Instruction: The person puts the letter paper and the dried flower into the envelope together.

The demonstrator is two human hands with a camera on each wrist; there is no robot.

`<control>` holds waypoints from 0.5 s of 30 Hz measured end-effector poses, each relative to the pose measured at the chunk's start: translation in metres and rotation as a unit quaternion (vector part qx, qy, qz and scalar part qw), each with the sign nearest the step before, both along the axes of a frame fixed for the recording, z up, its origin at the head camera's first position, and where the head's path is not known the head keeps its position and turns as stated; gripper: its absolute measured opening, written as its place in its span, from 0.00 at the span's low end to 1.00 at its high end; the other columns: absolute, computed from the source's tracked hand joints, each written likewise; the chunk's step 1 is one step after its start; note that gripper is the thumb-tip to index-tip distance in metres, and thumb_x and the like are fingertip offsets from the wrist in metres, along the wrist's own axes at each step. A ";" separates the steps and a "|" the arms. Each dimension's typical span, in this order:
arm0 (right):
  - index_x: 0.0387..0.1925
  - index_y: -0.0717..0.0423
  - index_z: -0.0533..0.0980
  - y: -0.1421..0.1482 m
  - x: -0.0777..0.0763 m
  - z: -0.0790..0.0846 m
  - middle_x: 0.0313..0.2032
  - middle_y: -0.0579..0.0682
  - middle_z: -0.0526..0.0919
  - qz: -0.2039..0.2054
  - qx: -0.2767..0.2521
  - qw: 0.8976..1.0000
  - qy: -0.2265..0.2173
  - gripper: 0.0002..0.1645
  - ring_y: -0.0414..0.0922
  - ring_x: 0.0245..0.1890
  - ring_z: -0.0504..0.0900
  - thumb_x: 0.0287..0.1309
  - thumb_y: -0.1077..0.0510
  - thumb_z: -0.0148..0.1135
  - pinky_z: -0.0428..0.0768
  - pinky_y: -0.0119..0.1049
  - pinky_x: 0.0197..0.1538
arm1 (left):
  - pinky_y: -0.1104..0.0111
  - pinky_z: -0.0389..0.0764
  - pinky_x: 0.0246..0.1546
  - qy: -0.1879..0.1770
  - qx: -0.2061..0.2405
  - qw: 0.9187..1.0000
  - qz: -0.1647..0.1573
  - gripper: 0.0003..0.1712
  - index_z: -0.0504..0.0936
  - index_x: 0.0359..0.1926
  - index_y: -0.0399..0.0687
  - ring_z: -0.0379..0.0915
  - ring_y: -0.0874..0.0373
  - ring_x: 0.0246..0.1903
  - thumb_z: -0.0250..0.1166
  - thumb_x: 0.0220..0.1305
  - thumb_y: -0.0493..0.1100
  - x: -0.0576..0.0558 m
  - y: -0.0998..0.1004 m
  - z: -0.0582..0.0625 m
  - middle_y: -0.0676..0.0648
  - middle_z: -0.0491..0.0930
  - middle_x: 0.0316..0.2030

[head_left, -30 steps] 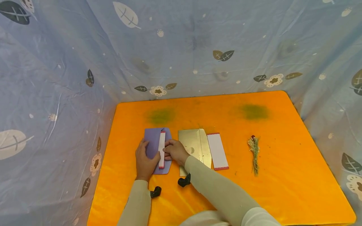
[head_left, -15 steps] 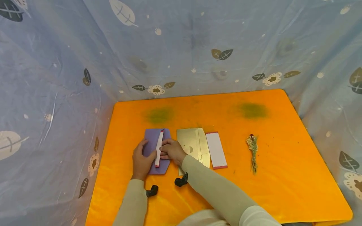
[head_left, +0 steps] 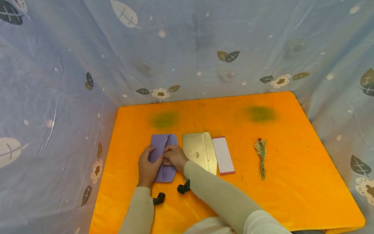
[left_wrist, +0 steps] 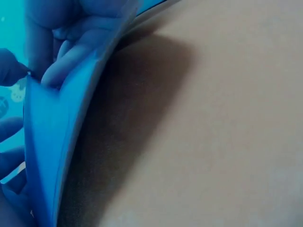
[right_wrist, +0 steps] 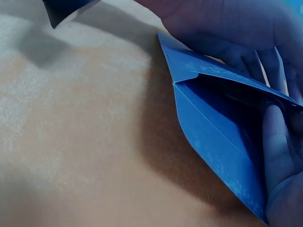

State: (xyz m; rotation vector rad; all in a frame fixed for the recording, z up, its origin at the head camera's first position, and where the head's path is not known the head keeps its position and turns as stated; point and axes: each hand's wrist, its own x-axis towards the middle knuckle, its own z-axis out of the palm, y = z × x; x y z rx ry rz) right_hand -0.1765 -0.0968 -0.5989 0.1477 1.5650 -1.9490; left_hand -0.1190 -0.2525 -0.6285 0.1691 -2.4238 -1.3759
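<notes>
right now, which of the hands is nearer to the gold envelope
Right. The right hand is at the left edge of the gold envelope; the left hand is farther left, holding the purple envelope.

1. Purple envelope (head_left: 158,149): smooth paper, matt.
2. Gold envelope (head_left: 196,144): smooth paper, glossy, metallic-looking.
3. White card (head_left: 224,156): matt paper.
4. Bouquet (head_left: 261,157): dry, rough texture.
5. Table (head_left: 298,182): cloth-like surface, slight sheen.
6. Curtain (head_left: 181,42): creased cloth.

I am seeing soft shadows (left_wrist: 128,118) beside my purple envelope (head_left: 157,148) in bluish wrist views. Right of it, a gold envelope (head_left: 193,146) is gleaming.
</notes>
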 end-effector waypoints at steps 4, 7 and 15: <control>0.39 0.64 0.78 -0.002 -0.002 -0.002 0.30 0.55 0.83 0.003 0.010 1.000 0.000 0.04 0.45 0.28 0.84 0.68 0.73 0.61 0.90 0.41 0.38 | 0.39 0.63 0.73 0.009 -0.001 1.000 -0.002 0.28 0.84 0.62 0.34 0.67 0.34 0.72 0.79 0.64 0.39 0.001 0.003 0.000 0.33 0.76 0.70; 0.37 0.62 0.78 -0.004 -0.004 -0.004 0.29 0.55 0.82 0.001 0.026 1.000 -0.002 0.06 0.44 0.26 0.83 0.69 0.73 0.61 0.90 0.40 0.35 | 0.39 0.64 0.73 0.014 -0.009 1.000 -0.005 0.27 0.84 0.62 0.33 0.67 0.33 0.72 0.79 0.64 0.39 0.001 0.004 -0.002 0.33 0.76 0.71; 0.37 0.62 0.79 -0.005 -0.003 -0.013 0.30 0.54 0.83 -0.003 0.038 0.999 -0.003 0.07 0.43 0.27 0.84 0.72 0.71 0.59 0.89 0.39 0.35 | 0.38 0.65 0.71 0.034 -0.022 0.999 -0.006 0.27 0.85 0.61 0.35 0.67 0.34 0.72 0.79 0.64 0.40 0.006 0.003 -0.009 0.35 0.76 0.72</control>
